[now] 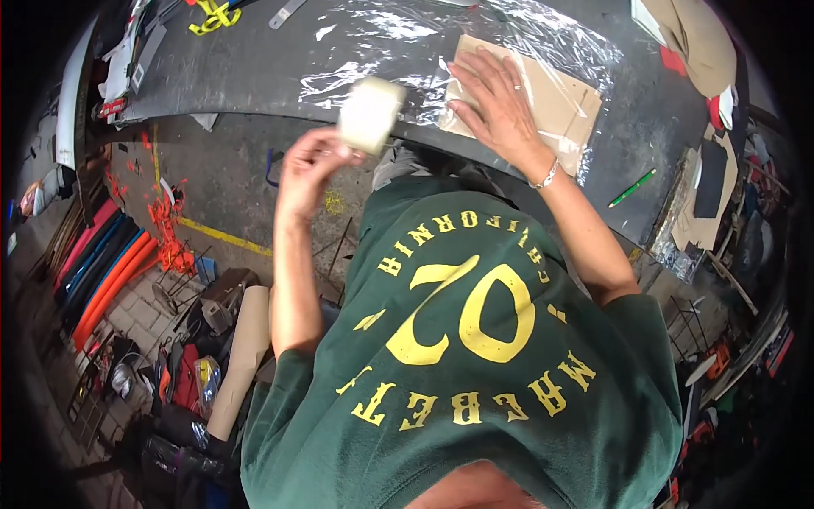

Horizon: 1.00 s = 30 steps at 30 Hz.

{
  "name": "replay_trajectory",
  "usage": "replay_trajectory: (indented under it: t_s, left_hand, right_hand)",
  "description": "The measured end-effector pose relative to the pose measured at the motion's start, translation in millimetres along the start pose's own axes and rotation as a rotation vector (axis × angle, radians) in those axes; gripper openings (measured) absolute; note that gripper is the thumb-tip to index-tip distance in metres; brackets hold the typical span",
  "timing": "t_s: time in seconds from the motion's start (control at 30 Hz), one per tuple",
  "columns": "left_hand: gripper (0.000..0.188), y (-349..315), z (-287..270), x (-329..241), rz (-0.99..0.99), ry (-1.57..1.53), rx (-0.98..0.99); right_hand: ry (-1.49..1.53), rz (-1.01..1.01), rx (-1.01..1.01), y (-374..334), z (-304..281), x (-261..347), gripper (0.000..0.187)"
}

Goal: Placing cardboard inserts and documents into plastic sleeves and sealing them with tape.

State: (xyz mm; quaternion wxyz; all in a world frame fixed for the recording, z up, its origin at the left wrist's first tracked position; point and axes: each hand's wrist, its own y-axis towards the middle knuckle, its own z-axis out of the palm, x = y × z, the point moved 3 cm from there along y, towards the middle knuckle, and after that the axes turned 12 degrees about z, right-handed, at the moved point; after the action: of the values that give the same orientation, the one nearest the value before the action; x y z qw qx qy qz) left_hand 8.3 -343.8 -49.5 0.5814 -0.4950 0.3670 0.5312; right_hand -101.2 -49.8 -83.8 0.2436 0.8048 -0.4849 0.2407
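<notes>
My left hand (318, 168) is raised off the near edge of the table, its fingers closed on the lower corner of a pale cream, roughly rectangular piece (370, 116). Motion blurs that piece, so I cannot make out its kind. My right hand (502, 106) lies flat with fingers spread on a piece of brown cardboard (566, 102). Clear plastic film (373, 55) spreads wrinkled over the tabletop around the cardboard, and some of it seems to lie over the cardboard's near part.
A green pen (632, 188) lies on the dark table (246, 72), right of my right forearm. Yellow straps (214, 17) and a metal ruler-like strip (287, 13) are at the far left. Rolled orange material (114, 287) and a brown paper roll (240, 360) stand below left.
</notes>
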Motion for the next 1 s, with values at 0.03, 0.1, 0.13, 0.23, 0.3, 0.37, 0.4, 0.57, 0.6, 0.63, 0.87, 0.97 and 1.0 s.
replay_trajectory:
  t_s: [0.03,0.1,0.13,0.23,0.3,0.37,0.4,0.57,0.6,0.63,0.87,0.97,1.0]
  left_hand:
    - [0.026,-5,12,5,-0.036,-0.056,0.042]
    - [0.022,-10,39,3,-0.047,-0.148,0.163]
    - [0.019,-10,44,2,-0.036,-0.163,0.234]
    - [0.015,-10,49,-3,-0.063,-0.229,0.310]
    - [0.013,-6,43,-6,-0.055,-0.225,0.321]
    - [0.011,-6,37,-4,-0.058,-0.229,0.349]
    - [0.011,-6,32,-2,-0.041,-0.194,0.359]
    - [0.012,-13,28,9,0.002,-0.164,0.347]
    - [0.014,-15,26,15,-0.020,-0.171,0.328]
    - [0.015,-16,27,20,-0.013,-0.194,0.318]
    - [0.020,10,11,38,-0.094,-0.224,0.343]
    - [0.024,24,9,39,-0.123,-0.281,0.320]
    - [0.024,29,8,38,-0.120,-0.280,0.330]
  right_hand:
    - [-0.015,-0.025,0.027,3,7,8,0.059]
    - [-0.060,-0.082,0.086,11,24,28,0.059]
    - [-0.119,-0.136,0.113,19,39,34,0.059]
    - [-0.171,-0.209,0.108,39,71,54,0.061]
    - [-0.230,-0.163,0.107,52,92,60,0.063]
    - [-0.367,-0.183,0.210,48,109,60,0.064]
    - [-0.491,-0.200,0.313,42,116,53,0.066]
    - [-0.165,-0.082,0.168,19,53,35,0.068]
    - [-0.105,-0.050,0.149,9,35,27,0.063]
    - [-0.148,0.007,0.109,-4,19,12,0.061]
    - [-0.560,0.467,-0.195,-107,-73,-119,0.059]
    - [-0.586,0.579,-0.141,-138,-66,-139,0.061]
    - [-0.614,0.619,-0.046,-140,-63,-142,0.062]
